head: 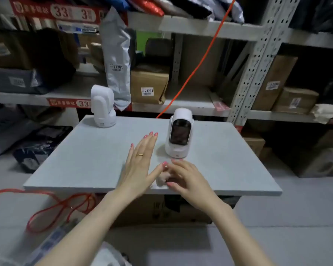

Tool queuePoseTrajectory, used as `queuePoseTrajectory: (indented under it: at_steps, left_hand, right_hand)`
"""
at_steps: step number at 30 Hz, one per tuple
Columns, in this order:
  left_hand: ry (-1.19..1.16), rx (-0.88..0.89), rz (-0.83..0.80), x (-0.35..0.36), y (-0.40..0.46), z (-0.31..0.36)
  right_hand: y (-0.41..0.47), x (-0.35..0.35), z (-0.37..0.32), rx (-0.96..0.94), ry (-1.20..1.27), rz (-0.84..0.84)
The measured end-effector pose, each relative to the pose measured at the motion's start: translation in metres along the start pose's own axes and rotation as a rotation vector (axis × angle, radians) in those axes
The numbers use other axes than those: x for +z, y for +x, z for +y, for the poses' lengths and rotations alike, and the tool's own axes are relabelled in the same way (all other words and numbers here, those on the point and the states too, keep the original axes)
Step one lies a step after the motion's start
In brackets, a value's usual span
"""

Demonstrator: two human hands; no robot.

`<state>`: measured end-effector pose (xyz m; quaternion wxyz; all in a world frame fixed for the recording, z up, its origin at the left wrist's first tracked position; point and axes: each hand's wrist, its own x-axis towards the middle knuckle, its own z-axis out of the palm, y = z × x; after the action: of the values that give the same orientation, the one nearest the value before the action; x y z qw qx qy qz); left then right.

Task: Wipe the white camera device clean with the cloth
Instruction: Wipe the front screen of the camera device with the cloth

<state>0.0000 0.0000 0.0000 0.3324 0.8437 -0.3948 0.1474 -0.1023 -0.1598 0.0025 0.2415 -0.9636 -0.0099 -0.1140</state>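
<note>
The camera [179, 133] stands upright on the counter [85, 162] just beyond both hands, the left hand [140, 160] flat and open beside it, the right hand [185, 177] seemingly pinching the crumpled cloth [161, 180].

Glossy plastic camera [179, 134] (matt board [96, 160]).
</note>
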Motion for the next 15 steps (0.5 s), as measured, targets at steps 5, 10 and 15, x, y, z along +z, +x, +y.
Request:
queuePoseTrajectory:
  at_steps: [5,10,15]
  left_hand:
    - [-0.096,-0.032,-0.005,0.024,0.023,0.003]
    - [-0.345,-0.178,0.015,0.042,0.057,0.004]
    - [-0.696,-0.329,0.06,0.046,0.086,0.021]
  right_hand:
    - [0.008,0.007,0.019,-0.032,-0.063,0.06]
    - [0.014,0.01,0.03,-0.114,-0.031,0.154]
    - [0.021,0.002,0.04,-0.127,-0.024,0.225]
